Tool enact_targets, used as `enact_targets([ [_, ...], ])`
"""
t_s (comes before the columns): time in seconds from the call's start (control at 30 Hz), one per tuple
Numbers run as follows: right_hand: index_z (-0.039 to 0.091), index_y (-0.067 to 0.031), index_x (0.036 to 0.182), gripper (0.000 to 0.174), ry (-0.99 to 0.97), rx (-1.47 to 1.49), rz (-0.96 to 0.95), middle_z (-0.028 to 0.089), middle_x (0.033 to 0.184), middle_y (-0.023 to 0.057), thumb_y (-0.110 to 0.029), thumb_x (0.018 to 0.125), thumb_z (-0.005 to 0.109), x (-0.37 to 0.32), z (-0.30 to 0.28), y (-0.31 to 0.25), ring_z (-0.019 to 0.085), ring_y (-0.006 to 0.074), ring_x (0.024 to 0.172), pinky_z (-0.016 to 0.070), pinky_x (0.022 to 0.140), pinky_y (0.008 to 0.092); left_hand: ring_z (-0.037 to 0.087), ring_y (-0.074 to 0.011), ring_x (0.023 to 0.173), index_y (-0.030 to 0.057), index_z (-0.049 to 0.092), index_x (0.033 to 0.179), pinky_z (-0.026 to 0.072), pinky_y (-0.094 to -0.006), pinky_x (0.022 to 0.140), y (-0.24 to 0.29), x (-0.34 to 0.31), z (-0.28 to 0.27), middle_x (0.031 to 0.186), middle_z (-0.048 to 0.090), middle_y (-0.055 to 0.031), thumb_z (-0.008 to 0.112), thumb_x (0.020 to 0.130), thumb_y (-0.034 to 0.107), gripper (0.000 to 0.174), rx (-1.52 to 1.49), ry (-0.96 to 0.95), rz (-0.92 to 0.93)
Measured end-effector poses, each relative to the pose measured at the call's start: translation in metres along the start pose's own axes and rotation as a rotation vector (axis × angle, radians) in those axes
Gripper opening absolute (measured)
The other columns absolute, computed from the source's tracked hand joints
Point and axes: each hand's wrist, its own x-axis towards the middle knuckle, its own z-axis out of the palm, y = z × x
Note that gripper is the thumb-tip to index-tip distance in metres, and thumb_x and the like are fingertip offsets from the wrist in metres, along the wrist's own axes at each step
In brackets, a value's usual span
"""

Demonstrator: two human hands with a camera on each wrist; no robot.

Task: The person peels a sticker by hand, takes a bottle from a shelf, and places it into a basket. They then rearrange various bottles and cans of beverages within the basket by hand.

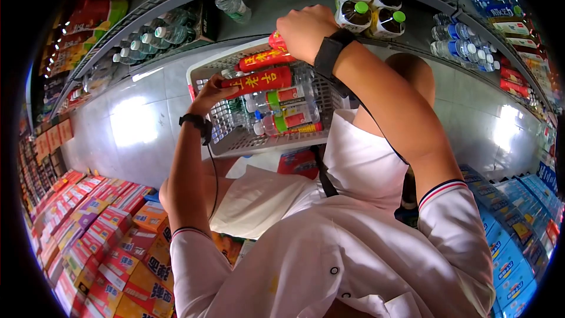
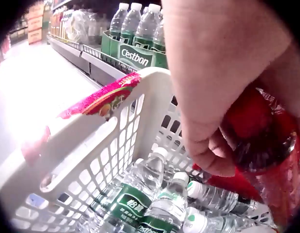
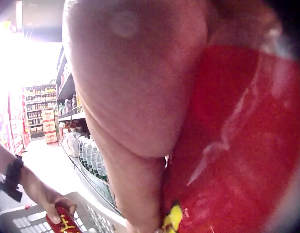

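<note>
My left hand (image 1: 207, 95) grips the end of a red bottle with yellow characters (image 1: 262, 81), which lies crosswise over the basket's contents. In the left wrist view, dark liquid shows through that bottle's clear part (image 2: 266, 145). Over the far rim of the white plastic basket (image 1: 265, 146), my right hand (image 1: 306, 30) holds another red bottle (image 1: 275, 40), mostly hidden under the hand. Its red label (image 3: 237, 145) fills much of the right wrist view. A third red bottle (image 1: 265, 59) lies between these two. Inside the basket are clear water bottles with green labels (image 2: 130, 204).
Shelves ahead hold a Cestbon water pack (image 2: 135, 56), a lone water bottle (image 1: 232, 6) and a pack of dark, green-capped bottles (image 1: 354, 15). Stacked cartons flank me, orange-red ones (image 1: 126, 259) left and blue ones (image 1: 506, 253) right. My bent knee is right of the basket.
</note>
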Motion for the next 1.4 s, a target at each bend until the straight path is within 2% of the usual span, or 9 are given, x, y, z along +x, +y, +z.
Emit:
enact_targets([
  [0.07,0.068,-0.0080,0.072,0.009,0.081,0.035,-0.031,0.068,0.076,0.0142,-0.008,0.069,0.059,-0.002,0.004,0.001,0.068,0.0301,0.072,0.0532,0.064,0.0382,0.053,-0.0086,0.078,0.0064,0.054,0.090,0.0431,-0.0229,0.068,0.010,-0.005,0.000,0.084,0.056,-0.0001,0.083,0.070,0.028,0.042,-0.036,-0.025,0.011],
  [0.47,0.068,-0.0076,0.075,0.009,0.030,0.038,0.017,0.068,0.078,0.0142,-0.008,0.070,0.061,-0.001,0.000,0.001,0.068,0.0296,0.075,0.0532,0.065,0.0381,0.056,-0.0075,0.075,0.0037,0.057,0.093,0.0447,-0.0213,0.067,0.006,0.023,0.053,0.080,0.061,0.0004,0.082,0.073,0.021,0.036,-0.269,0.026,0.097],
  [0.6,0.068,-0.0077,0.075,0.009,0.019,0.043,0.004,0.068,0.079,0.0139,-0.008,0.071,0.060,0.000,-0.003,-0.002,0.068,0.0294,0.076,0.0534,0.066,0.0377,0.058,-0.0089,0.085,0.0027,0.057,0.095,0.0487,-0.0244,0.075,-0.010,0.046,0.075,0.094,0.062,-0.0051,0.083,0.070,0.018,0.040,-0.277,0.051,0.239],
  [0.77,0.069,-0.0084,0.076,0.010,-0.012,0.020,0.002,0.069,0.080,0.0133,-0.009,0.071,0.060,0.001,-0.004,-0.003,0.068,0.0283,0.077,0.0537,0.065,0.0369,0.061,-0.0165,0.092,-0.0007,0.053,0.112,0.0498,-0.0287,0.082,-0.034,0.059,0.079,0.101,0.063,-0.0104,0.086,0.063,0.020,0.062,-0.041,0.108,0.198],
  [0.97,0.069,-0.0098,0.078,0.010,-0.013,0.015,0.013,0.069,0.080,0.0120,-0.010,0.072,0.061,0.003,-0.001,-0.004,0.069,0.0271,0.077,0.0539,0.065,0.0359,0.062,-0.0186,0.094,-0.0006,0.053,0.112,0.0504,-0.0305,0.081,-0.032,0.048,0.081,0.103,0.064,-0.0124,0.085,0.064,0.020,0.061,0.009,0.141,0.236],
  [1.17,0.069,-0.0101,0.079,0.011,-0.019,0.016,0.011,0.069,0.081,0.0116,-0.010,0.071,0.061,0.003,0.005,-0.006,0.069,0.0264,0.078,0.0540,0.065,0.0357,0.059,-0.0302,0.103,0.0016,0.046,0.120,0.0497,-0.0364,0.085,-0.020,0.033,0.093,0.105,0.062,-0.0176,0.083,0.067,0.023,0.068,0.048,0.189,0.248],
  [1.23,0.069,-0.0100,0.079,0.011,-0.017,0.002,-0.006,0.069,0.081,0.0117,-0.010,0.072,0.061,0.003,0.005,-0.006,0.069,0.0264,0.078,0.0541,0.065,0.0358,0.053,-0.0351,0.109,0.0019,0.044,0.122,0.0468,-0.0400,0.090,-0.019,0.027,0.099,0.105,0.061,-0.0178,0.081,0.069,0.022,0.068,0.388,0.442,0.342],
  [1.3,0.069,-0.0097,0.079,0.011,-0.017,-0.011,-0.024,0.069,0.082,0.0120,-0.009,0.072,0.061,0.002,0.006,-0.006,0.069,0.0266,0.078,0.0542,0.066,0.0360,0.045,-0.0407,0.112,0.0022,0.045,0.120,0.0421,-0.0455,0.093,-0.020,0.021,0.100,0.105,0.057,-0.0172,0.079,0.071,0.022,0.063,0.367,0.519,0.249],
  [1.4,0.069,-0.0092,0.079,0.012,-0.029,-0.009,-0.049,0.069,0.082,0.0124,-0.009,0.072,0.060,0.003,0.010,-0.009,0.069,0.0275,0.078,0.0542,0.066,0.0365,0.048,-0.0382,0.105,0.0023,0.046,0.118,0.0426,-0.0461,0.089,-0.045,0.028,0.086,0.106,0.057,-0.0162,0.077,0.073,0.022,0.058,0.408,0.298,0.288],
])
